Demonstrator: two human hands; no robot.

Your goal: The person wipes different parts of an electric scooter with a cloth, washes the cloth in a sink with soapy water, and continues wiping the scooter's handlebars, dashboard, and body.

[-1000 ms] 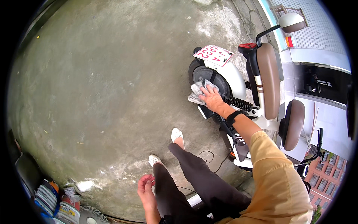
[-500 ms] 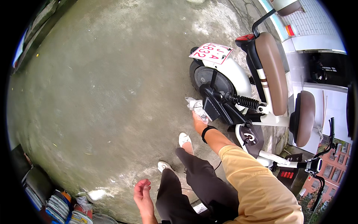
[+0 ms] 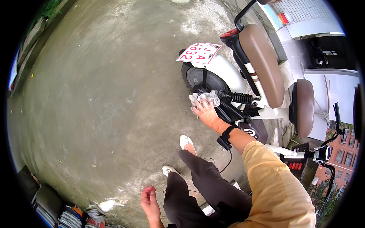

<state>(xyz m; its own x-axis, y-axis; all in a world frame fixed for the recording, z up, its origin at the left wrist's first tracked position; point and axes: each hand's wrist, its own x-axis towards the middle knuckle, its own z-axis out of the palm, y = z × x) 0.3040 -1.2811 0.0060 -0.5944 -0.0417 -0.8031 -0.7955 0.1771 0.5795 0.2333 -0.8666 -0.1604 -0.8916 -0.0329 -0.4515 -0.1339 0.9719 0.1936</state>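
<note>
My right hand (image 3: 206, 114) presses a crumpled grey-white cloth (image 3: 205, 99) against the black cover (image 3: 227, 110) beside the rear wheel (image 3: 197, 78) of a white electric scooter. Its fingers lie over the cloth, and part of the cover is hidden beneath them. A black band (image 3: 226, 138) with a cable circles the right wrist. My left hand (image 3: 149, 201) hangs low near my left leg, its fingers loosely bent and apart, holding nothing. Above the wheel sits a white fender (image 3: 228, 72) with a white-and-red plate (image 3: 199, 52).
The scooter's brown seat (image 3: 262, 64) and a smaller brown seat (image 3: 304, 108) rise at the right, with the handlebar (image 3: 323, 154) beyond. Concrete floor (image 3: 106, 98) stretches left. My white shoes (image 3: 186, 141) stand nearby. Stacked papers (image 3: 70, 217) lie at lower left.
My right hand and the cloth have shifted up over the black cover, from its lower left edge to near the shock spring. The hand now shows its back. The left hand hangs slightly lower.
</note>
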